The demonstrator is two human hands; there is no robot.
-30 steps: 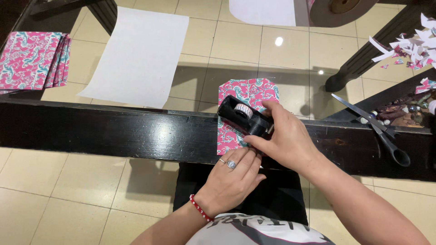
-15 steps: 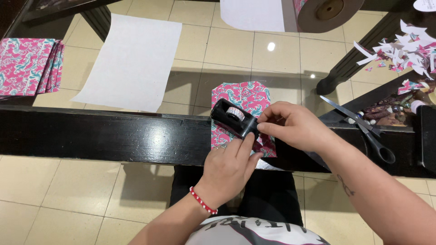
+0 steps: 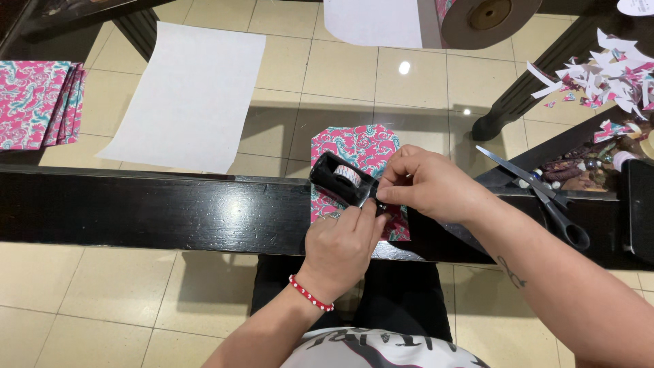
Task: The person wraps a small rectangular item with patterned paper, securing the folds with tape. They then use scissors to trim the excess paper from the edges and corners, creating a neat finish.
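tape dispenser (image 3: pixel 344 178) is sitting over the pink paper (image 3: pixel 357 146); left hand (image 3: pixel 340 244) fingers are gripping it, right hand (image 3: pixel 426 184) fingers are pinching the tape end. next, probably pulling tape out gently.

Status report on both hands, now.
Left hand steadies black tape dispenser. Right hand pinches at its front end. Patterned wrapped piece underneath. Scissors lie clear, right.
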